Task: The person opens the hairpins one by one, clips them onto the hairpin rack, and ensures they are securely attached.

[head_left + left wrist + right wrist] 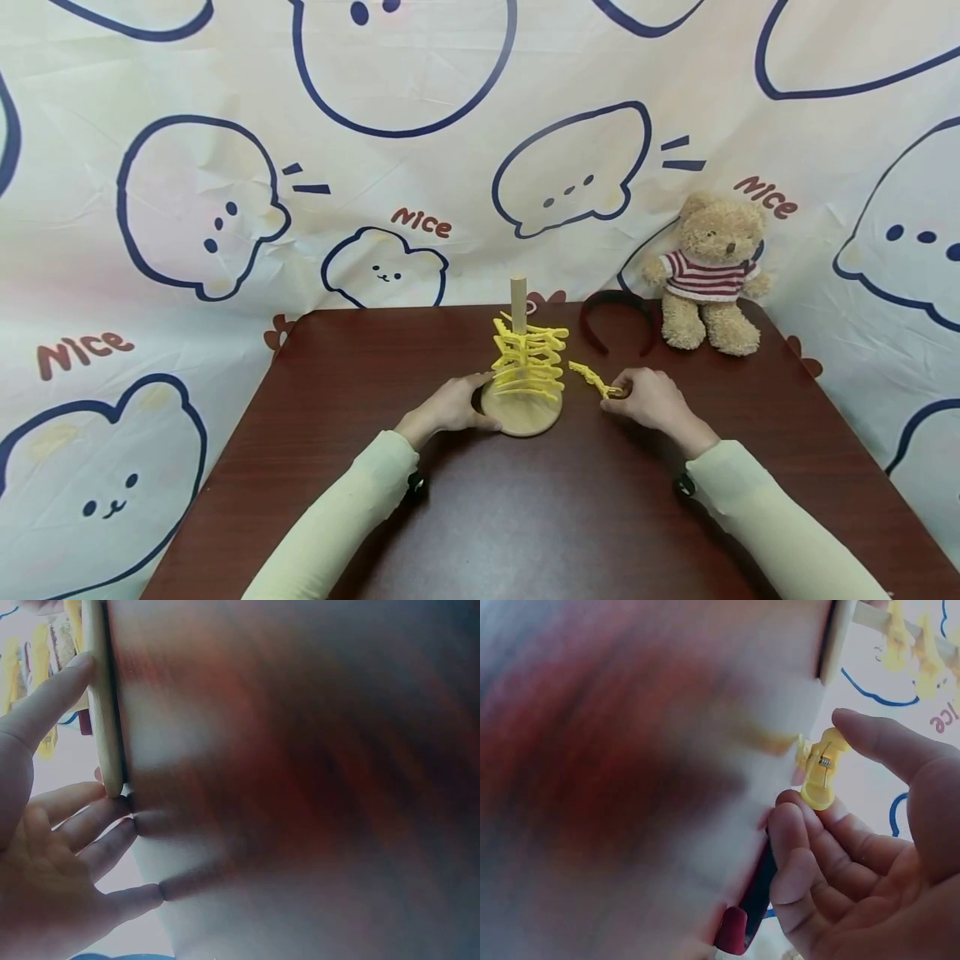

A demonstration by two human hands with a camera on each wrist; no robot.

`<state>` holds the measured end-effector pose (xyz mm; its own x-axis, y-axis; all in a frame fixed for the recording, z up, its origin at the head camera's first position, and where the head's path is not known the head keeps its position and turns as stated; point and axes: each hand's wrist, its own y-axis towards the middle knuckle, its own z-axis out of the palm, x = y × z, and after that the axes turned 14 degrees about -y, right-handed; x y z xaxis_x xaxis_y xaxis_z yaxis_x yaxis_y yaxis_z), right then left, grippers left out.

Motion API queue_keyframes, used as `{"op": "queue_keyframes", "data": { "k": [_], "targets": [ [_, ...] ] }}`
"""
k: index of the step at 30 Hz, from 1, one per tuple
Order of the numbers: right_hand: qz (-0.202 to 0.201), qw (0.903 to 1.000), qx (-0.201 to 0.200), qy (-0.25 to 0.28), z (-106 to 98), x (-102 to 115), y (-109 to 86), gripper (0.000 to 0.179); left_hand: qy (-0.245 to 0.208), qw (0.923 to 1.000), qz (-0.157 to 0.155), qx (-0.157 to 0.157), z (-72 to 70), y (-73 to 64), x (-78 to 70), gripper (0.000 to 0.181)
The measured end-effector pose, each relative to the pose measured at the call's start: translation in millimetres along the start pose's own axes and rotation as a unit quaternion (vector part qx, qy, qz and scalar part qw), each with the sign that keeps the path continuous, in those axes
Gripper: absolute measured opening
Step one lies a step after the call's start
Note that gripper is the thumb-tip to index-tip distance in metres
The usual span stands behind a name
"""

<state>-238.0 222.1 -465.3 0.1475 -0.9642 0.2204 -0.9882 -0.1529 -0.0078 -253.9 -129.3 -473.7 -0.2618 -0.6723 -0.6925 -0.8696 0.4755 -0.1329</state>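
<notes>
A wooden stand (521, 421), with a round base and an upright dowel, bears several yellow hair clips (528, 358) stacked around its post. My left hand (448, 406) holds the left edge of the base, thumb at the front. The left wrist view shows the thumb of that left hand (60, 825) against the base rim (105, 727), fingers at its far end. To the right of the stand, my right hand (652, 400) pinches one end of another yellow hair clip (588, 375). A metal spring shows on this clip (823, 765) between thumb and fingers.
Behind the right hand, a dark red headband (592, 329) lies on the brown table (510, 517). A teddy bear (708, 279) in a striped shirt sits at the back right corner. A printed cloth (465, 175) hangs behind the table.
</notes>
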Motion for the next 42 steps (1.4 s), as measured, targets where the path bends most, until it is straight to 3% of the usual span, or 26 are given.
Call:
{"op": "queue_keyframes", "data": {
  "k": [10, 17, 25, 42],
  "targets": [
    [-0.029, 0.995, -0.088, 0.036, -24.6, -5.6, 1.4, 0.036, 0.012, 0.9999, 0.001, -0.001, 0.1, -0.1, 0.0, 0.097],
    [-0.029, 0.9932, -0.101, 0.052, -53.9, -3.1, -3.8, 0.045, 0.01, 1.0, -0.002, 0.0, 0.7, 0.4, 0.1, 0.096],
    [-0.041, 0.9897, -0.122, 0.062, -84.3, 7.1, -9.5, 0.041, 0.004, 1.0, 0.0, -0.002, 1.8, 0.4, 1.5, 0.096],
    [-0.052, 0.9828, -0.15, 0.095, -111.4, 20.2, -14.7, 0.032, 0.006, 1.0, -0.002, 0.003, 0.7, -0.8, -1.1, 0.095]
  ]
}}
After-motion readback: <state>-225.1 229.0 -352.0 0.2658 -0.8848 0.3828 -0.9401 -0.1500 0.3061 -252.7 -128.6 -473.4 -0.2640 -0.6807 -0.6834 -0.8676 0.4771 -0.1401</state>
